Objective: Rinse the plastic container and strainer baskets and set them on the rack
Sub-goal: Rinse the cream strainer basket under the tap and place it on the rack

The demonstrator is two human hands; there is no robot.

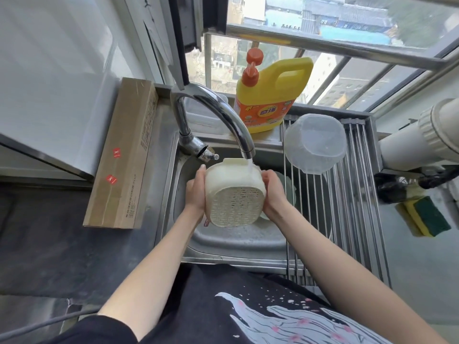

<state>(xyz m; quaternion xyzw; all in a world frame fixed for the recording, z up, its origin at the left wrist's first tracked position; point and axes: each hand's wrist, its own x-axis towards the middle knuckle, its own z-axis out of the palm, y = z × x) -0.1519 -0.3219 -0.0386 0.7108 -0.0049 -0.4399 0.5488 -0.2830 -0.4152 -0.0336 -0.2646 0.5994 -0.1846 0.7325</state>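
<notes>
A cream strainer basket [234, 192] is tipped on its side over the sink, its perforated bottom facing me. My left hand [196, 192] grips its left wall and my right hand [274, 194] grips its right wall. Water runs from the faucet [218, 112] onto the basket's upper side. A clear plastic container [315, 144] sits upside down on the roll-up rack [347, 207] over the right part of the sink.
A yellow detergent bottle [270, 95] stands behind the sink [231, 242] on the ledge. A long cardboard box [124, 155] lies on the left counter. A yellow-green sponge [428, 216] and a white pipe [422, 137] are at the right.
</notes>
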